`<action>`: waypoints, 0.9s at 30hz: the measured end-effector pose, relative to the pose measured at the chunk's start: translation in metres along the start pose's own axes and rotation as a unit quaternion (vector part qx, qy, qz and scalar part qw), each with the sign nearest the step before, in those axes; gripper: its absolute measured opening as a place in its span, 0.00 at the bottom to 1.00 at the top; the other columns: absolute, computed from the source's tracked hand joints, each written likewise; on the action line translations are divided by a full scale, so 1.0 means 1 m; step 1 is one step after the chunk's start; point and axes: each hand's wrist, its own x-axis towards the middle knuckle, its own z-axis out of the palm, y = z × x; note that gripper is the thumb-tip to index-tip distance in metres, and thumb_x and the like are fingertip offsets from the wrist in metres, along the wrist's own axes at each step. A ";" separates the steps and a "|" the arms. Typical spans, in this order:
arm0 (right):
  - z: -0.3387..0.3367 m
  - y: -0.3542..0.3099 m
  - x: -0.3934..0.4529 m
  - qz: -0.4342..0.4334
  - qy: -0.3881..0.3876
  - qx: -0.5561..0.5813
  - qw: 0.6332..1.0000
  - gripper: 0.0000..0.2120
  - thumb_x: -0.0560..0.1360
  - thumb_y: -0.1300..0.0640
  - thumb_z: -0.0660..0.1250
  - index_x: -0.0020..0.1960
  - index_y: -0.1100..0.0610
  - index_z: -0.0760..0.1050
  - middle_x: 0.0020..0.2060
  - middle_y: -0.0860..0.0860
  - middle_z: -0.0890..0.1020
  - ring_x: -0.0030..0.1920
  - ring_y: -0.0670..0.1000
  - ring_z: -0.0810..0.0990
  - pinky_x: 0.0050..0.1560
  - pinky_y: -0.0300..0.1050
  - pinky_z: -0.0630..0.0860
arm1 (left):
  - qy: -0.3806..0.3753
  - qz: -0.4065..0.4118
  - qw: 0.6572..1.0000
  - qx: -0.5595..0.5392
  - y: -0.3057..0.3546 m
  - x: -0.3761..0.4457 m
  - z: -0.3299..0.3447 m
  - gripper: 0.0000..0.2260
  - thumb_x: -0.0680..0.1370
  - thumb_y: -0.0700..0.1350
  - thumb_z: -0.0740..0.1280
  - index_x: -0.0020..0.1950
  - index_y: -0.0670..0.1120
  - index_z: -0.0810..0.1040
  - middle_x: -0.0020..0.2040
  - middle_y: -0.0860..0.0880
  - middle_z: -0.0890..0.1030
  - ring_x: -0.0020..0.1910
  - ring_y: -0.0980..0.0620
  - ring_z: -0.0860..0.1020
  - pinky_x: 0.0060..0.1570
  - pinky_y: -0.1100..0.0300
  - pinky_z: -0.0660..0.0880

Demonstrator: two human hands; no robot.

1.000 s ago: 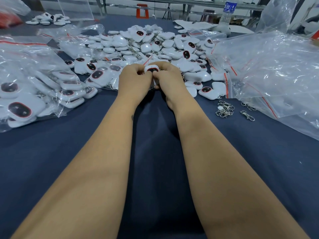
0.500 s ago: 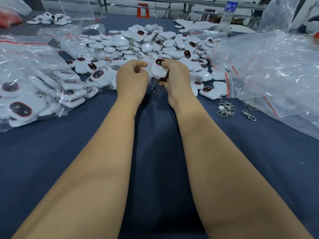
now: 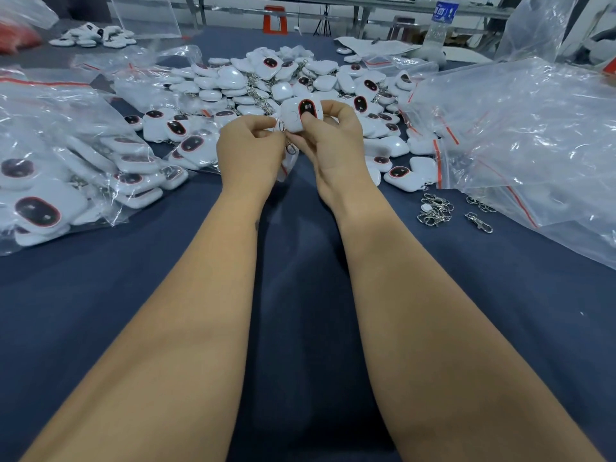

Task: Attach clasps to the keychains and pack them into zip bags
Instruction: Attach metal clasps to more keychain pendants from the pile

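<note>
The white plastic keychain with the dark oval ringed in red [image 3: 301,115] has come up higher than it was a moment ago, and its dark face now looks up at the camera. The right hand [image 3: 333,141] has its grip curled round this keychain, thumb on the front and fingers behind. The left hand [image 3: 248,151] has moved a little apart from it, and its grip pinches the small silver metal ring [image 3: 281,125] at the keychain's side. A bit of thin chain hangs down between the two hands.

Both hands are held above the dark blue cloth worktop [image 3: 300,278]. Just behind them lies a big heap of white keychains [image 3: 266,85]. To the left is a clear plastic zip bag full of keychains [image 3: 66,161]. To the right is a pile of clear zip bags with red lines [image 3: 533,138]. Near that pile, on the cloth, sits a little bunch of shiny silver metal clasps [image 3: 435,211], with one more clasp [image 3: 479,222] just beside it. A clear plastic water bottle with a blue label [image 3: 441,23] stands far back.
</note>
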 end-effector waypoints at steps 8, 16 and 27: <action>0.000 0.004 0.001 -0.029 0.023 -0.084 0.996 0.07 0.78 0.67 0.65 0.51 0.58 0.68 0.45 0.58 0.79 0.42 0.51 0.80 0.54 0.49 0.80 | 0.033 0.036 0.999 -0.006 0.007 -0.006 0.000 0.13 0.74 0.39 0.65 0.58 0.46 0.81 0.42 0.52 0.81 0.34 0.62 0.77 0.36 0.67 0.74; -0.004 0.014 0.001 -0.168 0.008 -0.466 0.868 0.08 0.76 0.57 0.69 0.53 0.51 0.83 0.53 0.51 0.75 0.57 0.51 0.71 0.60 0.42 0.70 | 0.074 0.152 0.985 -0.031 0.021 -0.019 -0.002 0.09 0.74 0.38 0.66 0.50 0.51 0.79 0.39 0.55 0.78 0.37 0.56 0.78 0.41 0.60 0.77; -0.004 0.005 -0.009 -0.069 -0.016 -0.312 0.947 0.12 0.74 0.70 0.57 0.49 0.54 0.68 0.28 0.50 0.77 0.27 0.48 0.74 0.29 0.40 0.73 | -0.039 0.092 0.994 0.048 0.012 -0.018 0.002 0.09 0.74 0.40 0.63 0.48 0.53 0.78 0.36 0.52 0.78 0.35 0.51 0.77 0.39 0.53 0.78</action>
